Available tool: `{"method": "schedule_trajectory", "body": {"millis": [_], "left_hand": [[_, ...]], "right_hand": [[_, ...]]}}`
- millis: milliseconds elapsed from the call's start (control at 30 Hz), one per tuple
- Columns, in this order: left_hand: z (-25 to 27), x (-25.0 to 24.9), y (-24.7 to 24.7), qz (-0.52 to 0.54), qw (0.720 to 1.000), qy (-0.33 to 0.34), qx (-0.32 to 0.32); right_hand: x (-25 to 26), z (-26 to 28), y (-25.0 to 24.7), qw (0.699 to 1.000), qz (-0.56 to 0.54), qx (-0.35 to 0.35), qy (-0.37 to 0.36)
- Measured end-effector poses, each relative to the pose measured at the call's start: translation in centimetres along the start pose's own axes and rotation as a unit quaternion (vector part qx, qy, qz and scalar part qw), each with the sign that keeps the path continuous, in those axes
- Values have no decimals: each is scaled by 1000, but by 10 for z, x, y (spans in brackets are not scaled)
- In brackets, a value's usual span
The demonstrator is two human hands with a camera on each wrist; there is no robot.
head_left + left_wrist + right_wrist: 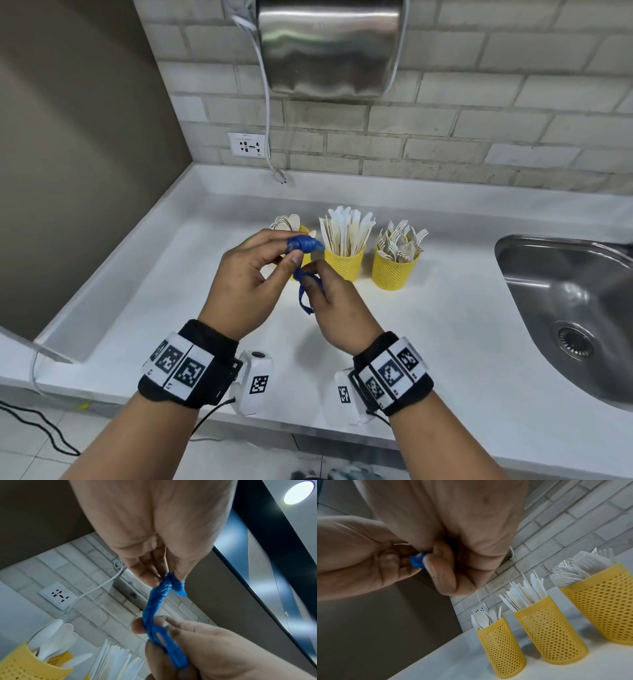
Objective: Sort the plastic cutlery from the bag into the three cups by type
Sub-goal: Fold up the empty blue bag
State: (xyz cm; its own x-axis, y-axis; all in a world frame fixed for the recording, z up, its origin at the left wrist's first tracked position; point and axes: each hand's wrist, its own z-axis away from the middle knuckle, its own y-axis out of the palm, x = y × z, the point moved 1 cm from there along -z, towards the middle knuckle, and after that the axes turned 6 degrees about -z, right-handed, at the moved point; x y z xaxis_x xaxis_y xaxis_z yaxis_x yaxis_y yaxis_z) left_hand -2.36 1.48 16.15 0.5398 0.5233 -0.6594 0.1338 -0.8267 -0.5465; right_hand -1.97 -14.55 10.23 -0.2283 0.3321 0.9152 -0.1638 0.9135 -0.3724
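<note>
A blue plastic bag [303,260], twisted into a thin rope, is held above the counter by both hands. My left hand [253,270] pinches its bunched upper end [173,582]. My right hand [329,301] grips the lower part [164,642], a tail hanging below the fingers. In the right wrist view only a small blue piece of the bag [418,560] shows between the fingers. Behind the hands stand three yellow mesh cups: the spoon cup [501,647], partly hidden in the head view, the knife cup [343,262] and the fork cup [394,267].
The white counter [445,325] meets a brick wall at the back. A steel sink [575,308] lies at the right. A wall socket [248,144] and a hanging white cable [270,137] are at the back left, under a metal hand dryer [329,48].
</note>
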Motion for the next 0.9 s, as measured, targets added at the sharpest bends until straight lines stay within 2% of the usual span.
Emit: {"method": "schedule_trajectory", "body": {"millis": [167,300,400,533,733,900], "left_hand": [[0,24,3,-105,993,-18,-52],[3,34,5,-163,987,-10,-15],[8,32,7,-145,989,3,11],[12,24,6,-76,996,-17,37],[14,13,6,9,998,-40,52],[15,8,6,33,997,-56,50]], "right_hand": [[-4,15,-1,999,16,20,-30],[7,17,-15,998,31,8,-59],[18,11,-25,997,15,-30,-70],[25,-3,-29,991,-21,-103,-79],[23,-18,-14,989,-43,-135,-50],[29,-16,-8,979,-59,-173,-95]]}}
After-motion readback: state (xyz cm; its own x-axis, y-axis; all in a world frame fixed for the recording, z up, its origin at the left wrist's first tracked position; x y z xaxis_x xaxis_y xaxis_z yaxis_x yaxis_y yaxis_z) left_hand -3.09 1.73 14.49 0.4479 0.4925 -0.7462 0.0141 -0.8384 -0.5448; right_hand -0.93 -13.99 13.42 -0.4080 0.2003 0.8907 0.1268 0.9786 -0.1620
